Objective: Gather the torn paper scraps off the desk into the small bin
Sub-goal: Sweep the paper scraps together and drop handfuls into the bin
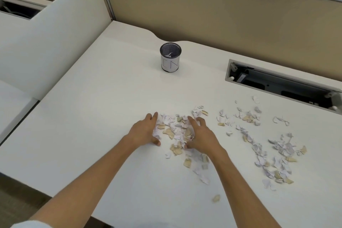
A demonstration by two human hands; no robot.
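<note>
A heap of torn white and tan paper scraps (174, 129) lies at the middle of the white desk (103, 116). My left hand (146, 131) rests flat against the heap's left side, fingers apart. My right hand (201, 135) presses on its right side, fingers spread over the scraps. More scraps (273, 153) are strewn to the right, with a lone tan scrap (216, 198) near the front. The small bin (170, 57), a black mesh cup with a white label, stands upright behind the heap and holds a scrap or two.
An open cable trough (281, 83) is sunk into the desk at the back right. A cream divider panel (55, 33) bounds the left side and a tan partition wall (222, 15) the back. The desk's front edge runs along the lower left.
</note>
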